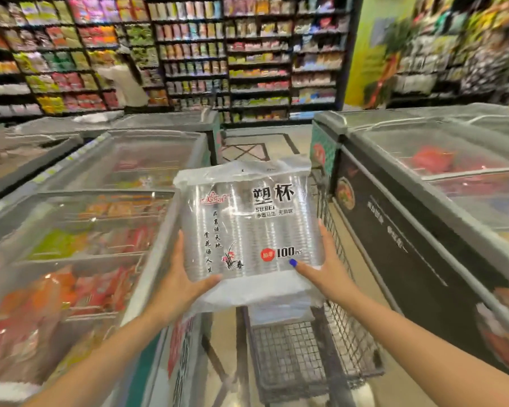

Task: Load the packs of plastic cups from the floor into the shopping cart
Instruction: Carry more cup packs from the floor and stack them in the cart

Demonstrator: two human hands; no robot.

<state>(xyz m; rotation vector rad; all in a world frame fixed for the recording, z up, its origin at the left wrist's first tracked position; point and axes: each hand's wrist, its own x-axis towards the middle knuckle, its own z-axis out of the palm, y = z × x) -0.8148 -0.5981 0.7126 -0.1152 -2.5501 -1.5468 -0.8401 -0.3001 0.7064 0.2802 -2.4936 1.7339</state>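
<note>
Mid-load. Pack of plastic cups (249, 227) is at frame centre, held face-up above the shopping cart (347, 333), not yet set down. Left hand (182, 277) grasps its lower left corner, thumb on top; right hand (326, 268) grasps the lower right edge, thumb on the label.

Under the held pack, more clear packs (279, 309) look already stacked in the cart, so likely part done. Floor stock is out of view, so I can't tell how many are left.

Around: chest freezer (106, 230) tight on the left of the cart, another freezer (423, 207) on the right, shelves (188, 54) across the top. Narrow aisle, but the drop into the cart looks unobstructed.
</note>
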